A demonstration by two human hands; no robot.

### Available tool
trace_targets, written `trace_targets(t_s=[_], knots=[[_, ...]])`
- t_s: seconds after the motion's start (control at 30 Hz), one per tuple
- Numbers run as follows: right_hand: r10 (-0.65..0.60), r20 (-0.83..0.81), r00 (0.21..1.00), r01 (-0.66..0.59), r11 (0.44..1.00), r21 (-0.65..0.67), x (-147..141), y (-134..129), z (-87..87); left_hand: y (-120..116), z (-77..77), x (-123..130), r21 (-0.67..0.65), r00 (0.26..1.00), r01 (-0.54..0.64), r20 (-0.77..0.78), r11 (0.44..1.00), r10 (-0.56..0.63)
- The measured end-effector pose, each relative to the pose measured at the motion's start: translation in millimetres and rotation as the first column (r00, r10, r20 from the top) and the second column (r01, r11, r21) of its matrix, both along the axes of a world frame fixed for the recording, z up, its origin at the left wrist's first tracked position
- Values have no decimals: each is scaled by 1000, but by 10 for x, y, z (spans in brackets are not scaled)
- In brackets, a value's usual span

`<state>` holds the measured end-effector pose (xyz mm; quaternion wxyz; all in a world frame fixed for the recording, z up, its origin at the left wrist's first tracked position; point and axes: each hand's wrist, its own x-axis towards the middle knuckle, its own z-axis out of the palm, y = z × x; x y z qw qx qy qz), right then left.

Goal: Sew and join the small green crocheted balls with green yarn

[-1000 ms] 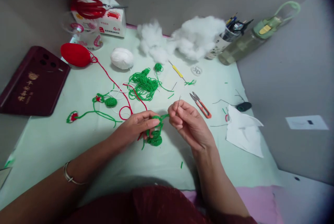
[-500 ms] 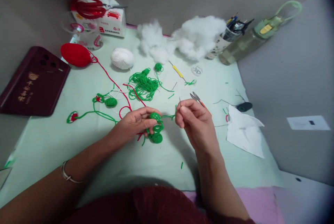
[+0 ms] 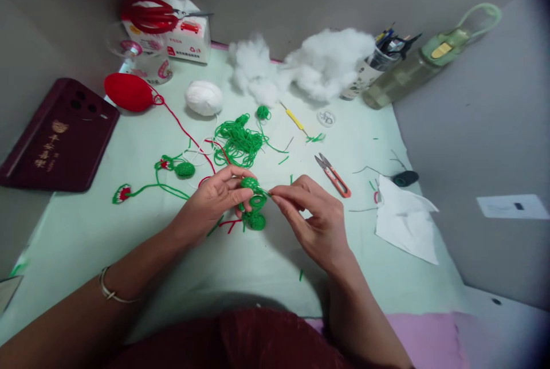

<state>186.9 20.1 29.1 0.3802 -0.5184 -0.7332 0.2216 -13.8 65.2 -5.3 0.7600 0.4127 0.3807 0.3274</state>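
My left hand [image 3: 219, 197] pinches a green crocheted piece [image 3: 250, 184] between thumb and fingers. Below it hang a green ring-shaped part [image 3: 258, 202] and a round green ball [image 3: 256, 220]. My right hand [image 3: 309, 208] is closed on a thin needle [image 3: 264, 191], whose point reaches the crocheted piece at its right side. Short red yarn ends [image 3: 231, 223] lie under the left hand. Left of the hands rest a green crocheted oval [image 3: 185, 170] and a red-and-green crocheted piece [image 3: 123, 193] on green cords.
Behind the hands lie tangled green yarn [image 3: 240, 140], a white yarn ball [image 3: 203, 98], red yarn [image 3: 129, 93], white stuffing [image 3: 318, 62] and a yellow crochet hook [image 3: 294, 119]. Orange snips [image 3: 334, 176] and white cloth [image 3: 406, 220] are to the right. A maroon phone [image 3: 60, 134] sits left, a bottle [image 3: 416, 68] back right.
My right hand has moved left and down, bringing the needle from apart in the air to the green crocheted piece. The snips now show fully. My left hand still holds the piece.
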Motion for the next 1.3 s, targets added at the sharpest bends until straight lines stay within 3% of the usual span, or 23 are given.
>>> trace_targets(t_s=[0.17,1.1,1.3], knots=[[26,64,998,-25,1000,-11,-17,8,41,8,8,-5,11,1000,-10,-5,1000,10],[64,61,996,-59,994,-88,9,-8,89,20,72,-3,33,1000,-16,-9,999,17],[67,-9,998,-67,990,-121,-15,4,72,-6,67,6,5,999,46,23,999,-46]])
